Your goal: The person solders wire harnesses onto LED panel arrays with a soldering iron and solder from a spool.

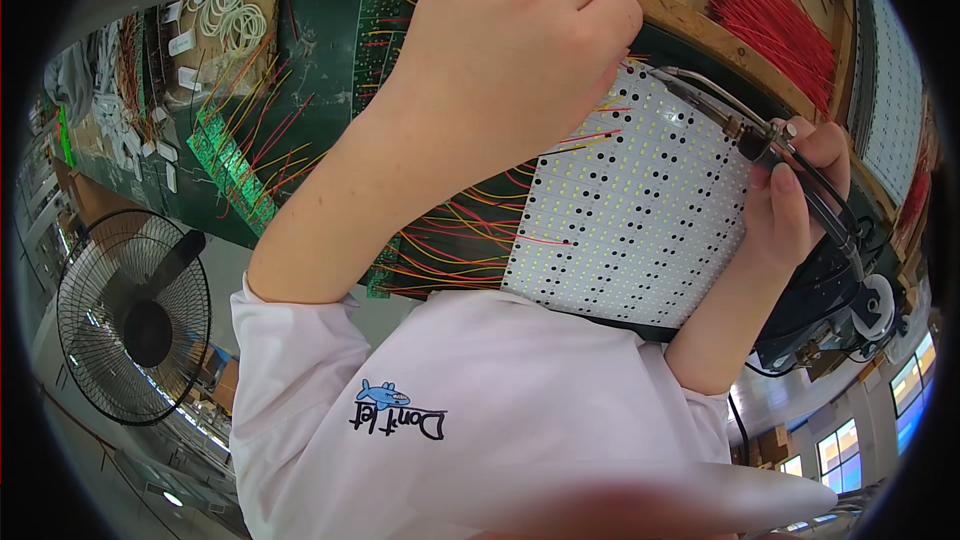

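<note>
A white LED board panel with rows of small yellowish chips and black dots lies on the dark green bench in front of me. My left hand is closed over its far left corner; its fingertips, and whatever they pinch, are hidden behind the knuckles. In my right hand is a soldering iron with a thin metal feed tube, its tip pointing at the panel's far edge near my left fingers. Red, yellow and black wires stick out from the panel's left edge.
A wooden tray at the far right holds a bundle of red wires. Green circuit strips with wires lie to the left, near coiled white cable. A black fan stands at the left. A spool sits at the right.
</note>
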